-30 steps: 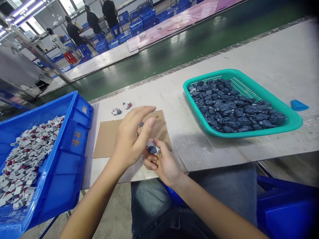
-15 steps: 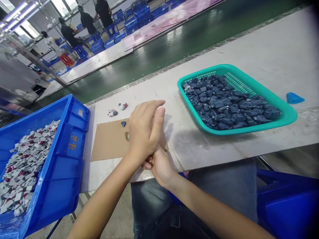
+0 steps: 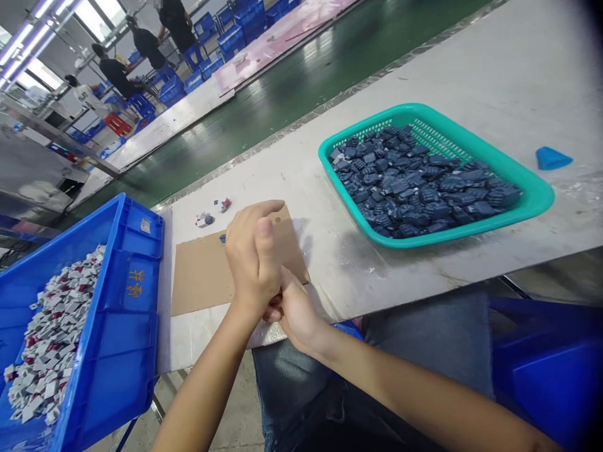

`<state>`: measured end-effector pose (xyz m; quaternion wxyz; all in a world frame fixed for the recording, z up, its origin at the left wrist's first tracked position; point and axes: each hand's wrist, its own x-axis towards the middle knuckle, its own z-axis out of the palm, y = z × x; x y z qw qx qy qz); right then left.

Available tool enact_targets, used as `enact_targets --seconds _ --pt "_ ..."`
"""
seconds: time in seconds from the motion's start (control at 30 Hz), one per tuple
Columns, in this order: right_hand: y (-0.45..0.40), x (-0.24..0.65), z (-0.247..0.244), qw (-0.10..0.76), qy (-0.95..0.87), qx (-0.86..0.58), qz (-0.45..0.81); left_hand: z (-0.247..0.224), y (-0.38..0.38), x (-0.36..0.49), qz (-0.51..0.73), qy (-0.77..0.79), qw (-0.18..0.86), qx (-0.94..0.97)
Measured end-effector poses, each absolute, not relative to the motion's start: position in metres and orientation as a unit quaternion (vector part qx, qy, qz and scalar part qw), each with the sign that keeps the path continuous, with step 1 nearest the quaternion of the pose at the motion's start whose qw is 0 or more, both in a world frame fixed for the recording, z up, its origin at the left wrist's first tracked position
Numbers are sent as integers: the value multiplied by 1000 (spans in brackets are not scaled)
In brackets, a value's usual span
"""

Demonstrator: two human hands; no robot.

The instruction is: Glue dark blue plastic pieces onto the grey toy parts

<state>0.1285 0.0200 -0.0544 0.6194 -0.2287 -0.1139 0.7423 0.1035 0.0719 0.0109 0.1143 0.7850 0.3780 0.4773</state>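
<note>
My left hand [image 3: 252,260] is over the cardboard sheet [image 3: 198,279], its thumb raised and its fingers stretched out and slightly bent; nothing shows between them. The heel of its palm presses against my right hand [image 3: 299,314], whose fingers are curled in below it. Whatever the right hand grips is hidden. A small dark blue piece [image 3: 223,239] shows at the left hand's edge on the cardboard. Just beyond lie a white piece with a dark blue part [image 3: 205,220] and a white and red piece [image 3: 223,204].
On the left, a blue crate [image 3: 117,314] holds many white and dark red pieces. A green basket [image 3: 537,194] of dark blue pieces stands right on the table [image 3: 400,276]. Right of it lies a blue piece [image 3: 553,158]. Beyond the green belt [image 3: 282,94], several people work.
The view has shifted, so hands and basket appear farther left. Both hands remain pressed together. The brownish ring-shaped item on the cardboard is now out of sight, and a dark spot shows near its upper right.
</note>
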Motion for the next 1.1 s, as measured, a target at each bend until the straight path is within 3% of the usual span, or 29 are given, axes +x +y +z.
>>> enact_targets --seconds 0.47,0.8,1.1 --pt "16 130 -50 663 -93 -240 703 7 67 119 535 357 157 750" --pt "15 133 -47 667 -90 -226 704 6 62 115 517 357 88 773" --pt "18 133 -49 637 -93 -212 735 4 60 111 520 369 102 764"
